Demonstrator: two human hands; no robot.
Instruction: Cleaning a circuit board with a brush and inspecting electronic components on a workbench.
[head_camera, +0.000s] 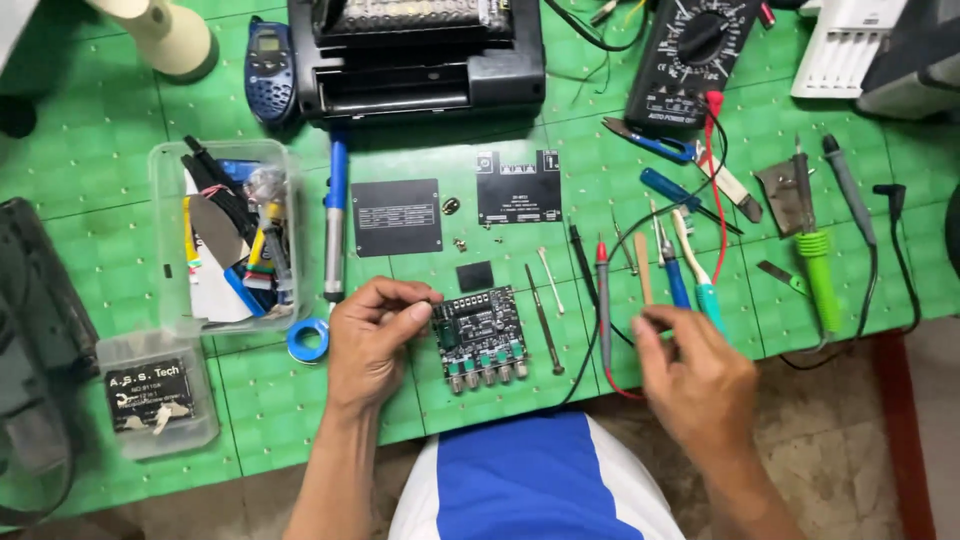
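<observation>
A small dark circuit board (482, 336) with a row of knob shafts along its near edge lies on the green mat. My left hand (373, 340) pinches its left edge between thumb and fingers. My right hand (690, 375) hovers to the right of the board, fingers curled over the tool row, fingertips close to a red test probe (603, 300) and a wooden stick (644, 268). I cannot see anything gripped in it. Two black plates (396, 216) (518, 186) lie beyond the board.
A clear tub of tools (228, 236) stands left, a small lidded box (158, 392) nearer. A multimeter (692, 58), black device (418, 52), screwdrivers (820, 270), pliers and tweezers crowd the back and right. A blue tape roll (307, 340) lies by my left hand.
</observation>
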